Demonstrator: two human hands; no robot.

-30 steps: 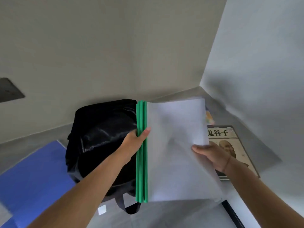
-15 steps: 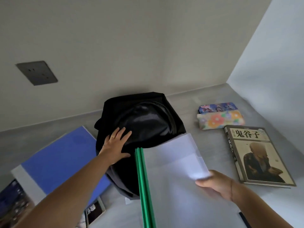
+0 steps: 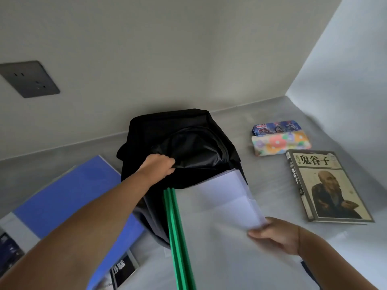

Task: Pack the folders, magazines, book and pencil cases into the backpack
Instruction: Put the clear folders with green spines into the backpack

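Note:
A black backpack [image 3: 188, 147] lies on the grey table, its mouth facing me. My left hand [image 3: 159, 167] grips the near edge of its opening. My right hand [image 3: 276, 235] pinches the right edge of clear folders with green spines [image 3: 209, 227], whose far end touches the backpack's mouth. A blue folder [image 3: 69, 197] lies to the left. A book with a portrait cover [image 3: 326, 185] lies to the right. Behind it sit a floral pencil case [image 3: 280, 143] and a blue printed pencil case [image 3: 276, 127].
Magazines [image 3: 123, 271] peek out from under the blue folder at bottom left, and another dark one [image 3: 8, 254] shows at the left edge. A wall socket [image 3: 29, 78] sits on the back wall. A white side wall [image 3: 343, 65] closes the right.
My left hand went from resting flat on the backpack to gripping its opening edge. The folders' far end moved up to the backpack's mouth.

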